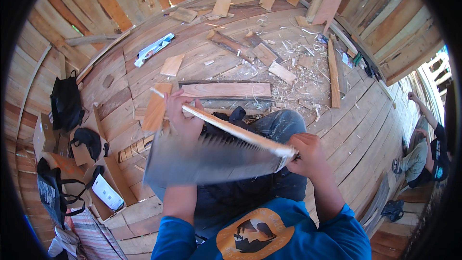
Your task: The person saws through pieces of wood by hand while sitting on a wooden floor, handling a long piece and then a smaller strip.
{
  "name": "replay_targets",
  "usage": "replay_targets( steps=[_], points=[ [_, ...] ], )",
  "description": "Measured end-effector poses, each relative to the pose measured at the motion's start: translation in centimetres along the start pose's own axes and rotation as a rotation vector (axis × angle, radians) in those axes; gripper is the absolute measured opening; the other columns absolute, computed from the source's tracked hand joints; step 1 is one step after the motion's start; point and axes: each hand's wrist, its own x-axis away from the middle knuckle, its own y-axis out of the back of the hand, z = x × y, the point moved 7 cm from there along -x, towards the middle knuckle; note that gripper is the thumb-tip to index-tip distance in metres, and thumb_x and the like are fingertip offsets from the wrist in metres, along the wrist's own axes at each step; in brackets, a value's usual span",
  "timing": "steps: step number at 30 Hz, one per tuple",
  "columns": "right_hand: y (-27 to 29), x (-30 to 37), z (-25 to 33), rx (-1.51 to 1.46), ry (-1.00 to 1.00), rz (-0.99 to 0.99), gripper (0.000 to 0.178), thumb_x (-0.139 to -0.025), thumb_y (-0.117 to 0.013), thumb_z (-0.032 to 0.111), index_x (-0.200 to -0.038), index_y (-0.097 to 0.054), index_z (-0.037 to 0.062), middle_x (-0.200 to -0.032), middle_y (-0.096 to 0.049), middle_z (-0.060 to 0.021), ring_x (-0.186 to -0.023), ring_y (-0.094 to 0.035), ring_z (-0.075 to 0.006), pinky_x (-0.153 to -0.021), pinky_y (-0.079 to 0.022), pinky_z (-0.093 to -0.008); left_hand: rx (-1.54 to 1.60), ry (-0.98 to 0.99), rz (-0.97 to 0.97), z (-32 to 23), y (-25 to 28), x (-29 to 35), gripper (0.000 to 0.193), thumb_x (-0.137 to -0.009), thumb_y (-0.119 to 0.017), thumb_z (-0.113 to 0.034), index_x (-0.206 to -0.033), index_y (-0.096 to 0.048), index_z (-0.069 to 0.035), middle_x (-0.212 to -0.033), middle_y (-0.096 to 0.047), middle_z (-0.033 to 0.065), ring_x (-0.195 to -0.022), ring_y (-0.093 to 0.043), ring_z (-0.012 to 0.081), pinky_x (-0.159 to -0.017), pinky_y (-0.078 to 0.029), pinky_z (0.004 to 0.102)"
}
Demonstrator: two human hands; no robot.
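Across my lap is a hand saw (207, 161), its wide grey blade blurred and its teeth along the upper edge. My right hand (308, 151) is closed at the saw's narrow end; the fist hides the handle. A thin pale wooden stick (231, 128) slants above the teeth, its right end close to my right fist. My left hand (185, 118) grips this stick near its far-left end, with the blade partly covering the wrist. I cannot tell whether the teeth touch the stick. Beyond my knees lies a flat pinkish board (226, 90).
Shavings (305, 74) and offcuts litter the plank floor ahead. A split log (230, 46) lies farther off, and a long batten (333, 74) to the right. Open cardboard boxes (124, 185) and a black bag (66, 100) stand at left. Another person (426, 149) sits at far right.
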Motion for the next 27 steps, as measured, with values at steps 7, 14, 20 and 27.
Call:
replay_targets(
  steps=[7,14,20,27],
  points=[
    [3.3,3.8,-5.2,-0.3,-0.636,-0.134,0.015,-0.09,-0.06,0.016,-0.089,-0.056,0.0021,-0.062,-0.051,-0.008,-0.056,-0.055,-0.0229,-0.056,-0.044,-0.0317,0.008,-0.108,0.461,-7.0,1.1,-2.1,0.038,-0.062,-0.075,-0.016,-0.095,-0.062,-0.005,-0.08,-0.064,0.011,-0.075,-0.061,0.0319,-0.074,-0.049,0.0405],
    [1.5,10.0,-10.6,-0.853,-0.912,-0.164,0.023,-0.098,-0.05,0.026,-0.101,-0.053,0.0025,-0.073,-0.048,0.0011,-0.064,-0.047,-0.0106,-0.061,-0.042,-0.0273,-0.063,0.154,1.001,-12.7,0.9,1.7,0.04,-0.07,-0.075,-0.021,-0.104,-0.059,-0.005,-0.086,-0.066,0.018,-0.081,-0.064,0.0387,-0.071,-0.051,0.0445],
    [-1.3,13.3,-14.5,-0.545,-0.879,-0.072,0.027,-0.099,-0.048,0.026,-0.099,-0.058,0.0005,-0.069,-0.053,-0.0078,-0.063,-0.05,-0.014,-0.059,-0.041,-0.0318,-0.181,0.091,1.244,-12.6,-2.1,7.4,0.058,-0.073,-0.074,-0.026,-0.121,-0.05,-0.004,-0.106,-0.059,0.0185,-0.1,-0.057,0.0384,-0.081,-0.046,0.0468],
    [-2.2,15.4,-16.6,-0.504,-0.91,-0.105,0.031,-0.1,-0.044,0.026,-0.095,-0.058,0.0002,-0.059,-0.048,-0.0084,-0.056,-0.047,-0.015,-0.053,-0.039,-0.0332,-0.227,-0.024,1.371,-16.9,-8.6,7.8,0.069,-0.076,-0.073,-0.03,-0.131,-0.041,-0.003,-0.111,-0.056,0.018,-0.105,-0.055,0.035,-0.082,-0.046,0.0466]
  ],
)
